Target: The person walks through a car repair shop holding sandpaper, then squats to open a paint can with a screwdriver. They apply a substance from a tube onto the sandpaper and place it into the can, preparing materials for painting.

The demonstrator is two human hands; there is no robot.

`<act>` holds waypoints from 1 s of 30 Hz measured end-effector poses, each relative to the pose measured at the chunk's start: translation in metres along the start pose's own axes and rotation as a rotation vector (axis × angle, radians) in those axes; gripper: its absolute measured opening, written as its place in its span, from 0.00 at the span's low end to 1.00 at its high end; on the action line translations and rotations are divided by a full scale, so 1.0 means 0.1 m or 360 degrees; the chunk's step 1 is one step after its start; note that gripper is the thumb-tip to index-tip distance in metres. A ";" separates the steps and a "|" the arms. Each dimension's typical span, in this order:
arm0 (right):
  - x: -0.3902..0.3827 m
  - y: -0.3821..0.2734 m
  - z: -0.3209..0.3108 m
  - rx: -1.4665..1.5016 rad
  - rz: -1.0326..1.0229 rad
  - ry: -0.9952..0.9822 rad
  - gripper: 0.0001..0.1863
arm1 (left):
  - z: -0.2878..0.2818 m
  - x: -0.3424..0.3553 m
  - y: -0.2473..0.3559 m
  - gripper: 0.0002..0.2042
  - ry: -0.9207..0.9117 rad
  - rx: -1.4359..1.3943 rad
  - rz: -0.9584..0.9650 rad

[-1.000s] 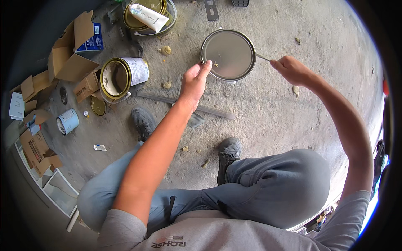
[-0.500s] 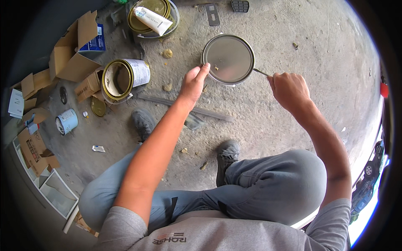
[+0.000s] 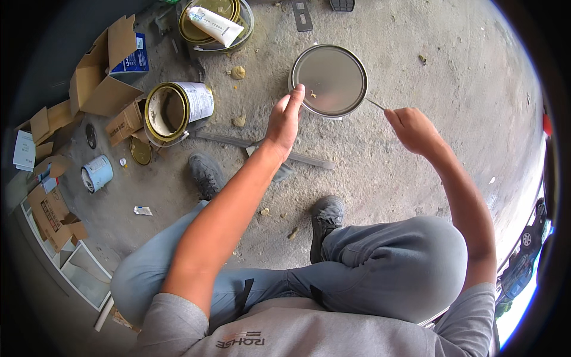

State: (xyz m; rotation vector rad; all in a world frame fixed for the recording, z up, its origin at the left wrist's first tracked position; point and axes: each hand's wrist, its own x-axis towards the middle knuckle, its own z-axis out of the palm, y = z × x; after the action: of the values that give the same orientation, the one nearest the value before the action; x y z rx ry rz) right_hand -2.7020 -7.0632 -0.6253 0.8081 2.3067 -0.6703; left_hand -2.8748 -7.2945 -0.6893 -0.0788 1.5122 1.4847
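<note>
A round metal can point(image 3: 333, 74) with a silver lid and a small fleck on it stands in front of me on the concrete floor. My left hand point(image 3: 282, 119) grips its left side, the thumb over the rim and the other fingers mostly hidden. My right hand point(image 3: 410, 128) is closed around the handle end of a thin metal pry tool point(image 3: 373, 103), whose far end meets the can's right rim, below centre.
Open yellow-rimmed bucket point(image 3: 166, 113), cardboard boxes point(image 3: 101, 89), light-blue can point(image 3: 97, 174) at left. Pail with white tube point(image 3: 215, 27) at top. Flat metal strip point(image 3: 309, 160) under my left arm. My shoes point(image 3: 327, 217), white frame point(image 3: 77, 271) lower left, car point(image 3: 523, 250) beyond the right edge.
My right hand and tool have swung down toward me since a second ago, lower on the can's rim. The can and my left hand have shifted slightly right and up since half a second ago.
</note>
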 end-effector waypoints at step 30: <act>-0.61 -0.16 0.06 -0.0527 0.0088 0.0169 0.25 | 0.24 0.04 -0.08 0.34 0.0115 0.0285 0.0071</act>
State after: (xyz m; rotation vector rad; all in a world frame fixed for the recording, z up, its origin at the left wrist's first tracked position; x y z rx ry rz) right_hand -2.6716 -7.1006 -0.5845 0.7610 2.3934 -0.2152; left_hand -2.8577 -7.2755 -0.6921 0.0079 1.7086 1.3874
